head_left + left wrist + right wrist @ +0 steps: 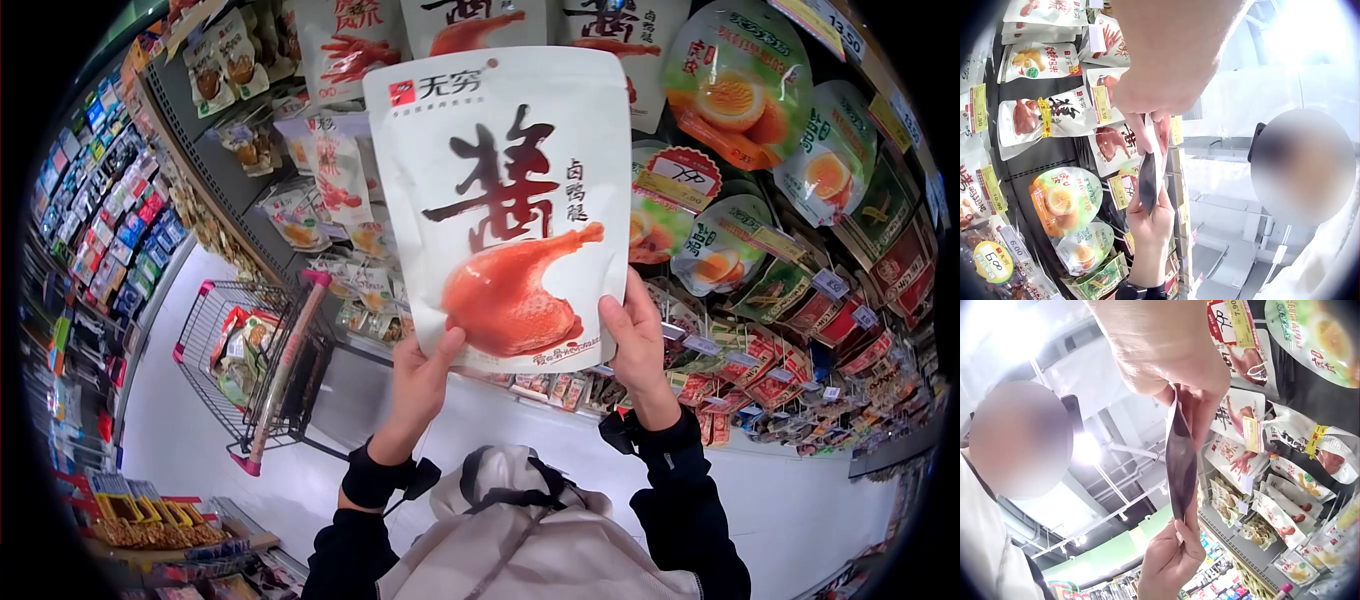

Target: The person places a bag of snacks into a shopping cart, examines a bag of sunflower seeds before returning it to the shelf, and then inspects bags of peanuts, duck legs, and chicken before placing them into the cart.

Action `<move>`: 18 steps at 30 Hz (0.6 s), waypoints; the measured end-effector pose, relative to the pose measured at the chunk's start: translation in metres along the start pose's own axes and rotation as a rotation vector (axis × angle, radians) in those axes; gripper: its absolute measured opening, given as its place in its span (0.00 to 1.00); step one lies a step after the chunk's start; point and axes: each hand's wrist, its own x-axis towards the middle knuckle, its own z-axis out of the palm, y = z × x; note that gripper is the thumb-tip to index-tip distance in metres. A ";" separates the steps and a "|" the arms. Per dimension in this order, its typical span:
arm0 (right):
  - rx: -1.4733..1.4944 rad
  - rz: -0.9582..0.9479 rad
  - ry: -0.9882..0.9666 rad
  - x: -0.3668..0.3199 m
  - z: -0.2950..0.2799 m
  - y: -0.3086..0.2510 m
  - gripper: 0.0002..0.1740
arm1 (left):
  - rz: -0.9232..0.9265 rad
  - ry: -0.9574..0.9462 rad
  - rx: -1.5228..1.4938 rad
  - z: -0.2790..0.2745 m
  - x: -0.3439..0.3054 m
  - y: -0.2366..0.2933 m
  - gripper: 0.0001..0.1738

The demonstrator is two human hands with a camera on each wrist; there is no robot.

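Observation:
A white snack pouch with large black lettering and a picture of a glossy brown duck leg faces the head camera, held upright in both hands. At its lower left corner my left hand pinches it, thumb on the front. My right hand grips the lower right edge the same way, fingers behind the pouch and mostly hidden. Both wrist views look along the pouch's dark bottom fold, with a hand at either end. Similar pouches hang right behind it.
A shopping cart with a colourful packet inside stands at the left. Hanging egg packs and price tags fill the rack at the right. Another stocked shelf lines the far left, beyond the pale floor.

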 end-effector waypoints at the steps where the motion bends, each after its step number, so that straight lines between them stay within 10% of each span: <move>1: -0.009 0.002 0.017 -0.002 0.000 0.001 0.24 | -0.006 -0.011 0.001 -0.001 0.000 0.000 0.14; 12: -0.182 -0.217 0.199 0.000 0.019 0.006 0.33 | 0.109 0.059 0.103 -0.002 -0.003 -0.004 0.12; 15: -0.960 -0.500 0.067 -0.004 0.023 -0.009 0.40 | 0.342 0.088 0.346 0.004 0.001 0.000 0.10; 18: -0.473 -0.276 -0.065 -0.007 0.057 -0.017 0.53 | 0.596 0.059 0.773 0.018 0.003 0.013 0.15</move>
